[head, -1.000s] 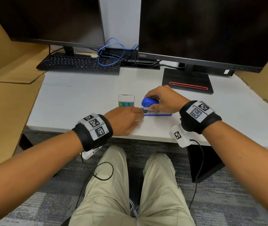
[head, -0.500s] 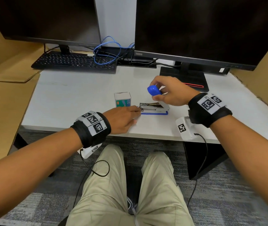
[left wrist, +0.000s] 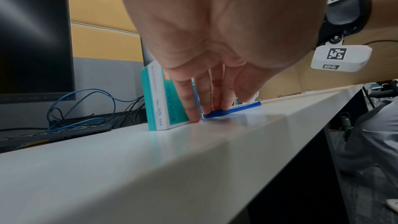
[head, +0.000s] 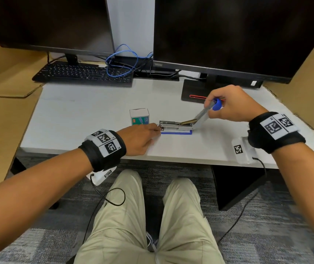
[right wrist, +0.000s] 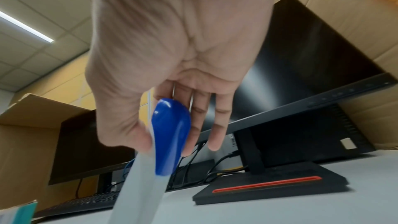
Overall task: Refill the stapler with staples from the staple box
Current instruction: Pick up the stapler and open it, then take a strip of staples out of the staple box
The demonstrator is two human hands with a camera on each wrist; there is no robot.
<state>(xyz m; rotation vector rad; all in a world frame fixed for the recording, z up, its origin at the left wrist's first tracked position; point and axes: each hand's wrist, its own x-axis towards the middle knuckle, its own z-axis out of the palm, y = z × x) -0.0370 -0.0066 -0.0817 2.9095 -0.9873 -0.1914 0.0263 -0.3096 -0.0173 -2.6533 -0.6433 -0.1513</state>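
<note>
The stapler's metal magazine (head: 175, 125) lies open on its blue base (head: 176, 132) near the middle of the white table (head: 76, 119). Its top arm (head: 202, 116) is swung up and back to the right. My right hand (head: 214, 106) pinches the arm's blue cap (right wrist: 171, 135) between thumb and fingers. My left hand (head: 157, 129) presses straight fingers (left wrist: 215, 106) down on the front end of the blue base (left wrist: 234, 108). The teal and white staple box (head: 139, 117) stands closed just behind my left fingers (left wrist: 159, 105).
A black keyboard (head: 81, 74) and a tangle of blue cable (head: 121, 61) lie at the back left. A black monitor foot with a red stripe (head: 196, 90) sits behind my right hand. Cardboard panels (head: 3, 119) flank the table. The front edge (head: 171, 161) is close to my wrists.
My right hand has lifted the blue-capped top arm off the magazine and swung it up and back to the right. My left hand has stayed on the stapler's front end.
</note>
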